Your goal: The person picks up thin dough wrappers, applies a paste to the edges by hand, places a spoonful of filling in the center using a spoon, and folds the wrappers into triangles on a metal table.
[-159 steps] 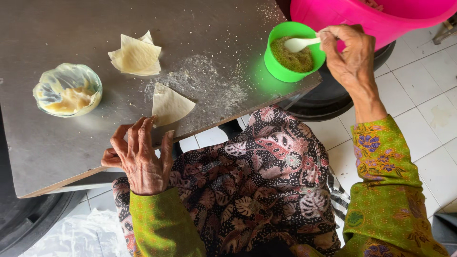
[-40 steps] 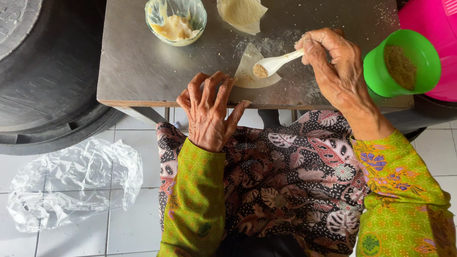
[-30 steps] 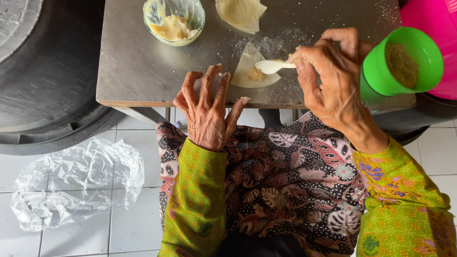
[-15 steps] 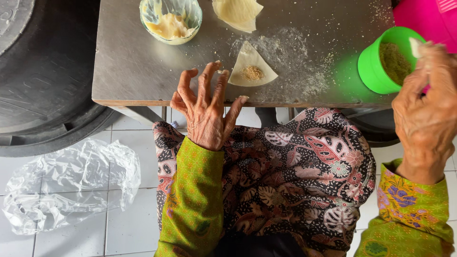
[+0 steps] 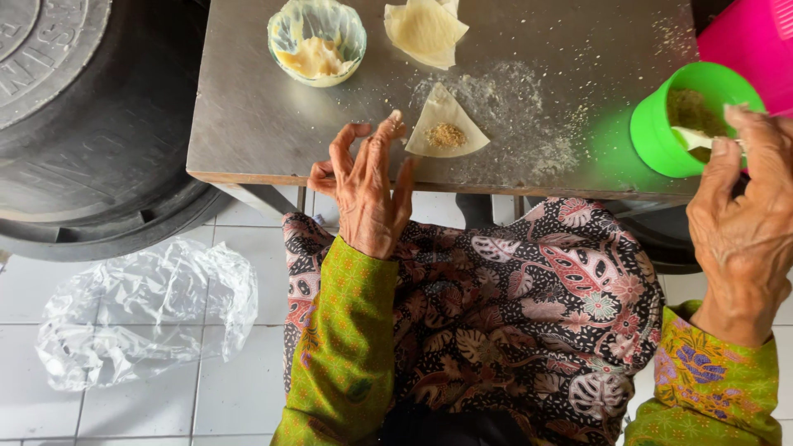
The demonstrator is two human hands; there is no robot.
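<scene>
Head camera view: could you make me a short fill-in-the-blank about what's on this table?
1. The wrapper near the left hand carries a small heap of ____ filling.
2. The right hand holds a white spoon in the ____ cup.
3. The bag on the floor tiles is clear ____.

Missing words: brown; green; plastic

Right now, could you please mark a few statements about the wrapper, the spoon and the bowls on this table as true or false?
1. The wrapper nearest the left hand carries a small mound of brown filling. True.
2. The right hand holds the white spoon over that wrapper. False: the spoon is at the green cup, at the table's right edge.
3. The left hand is pressing down on the wrapper. False: its fingertips are beside the wrapper, not on it.
4. A stack of bare wrappers lies beside the plastic-lined bowl. True.
5. A crumpled clear plastic bag lies on the tiled floor. True.
</scene>
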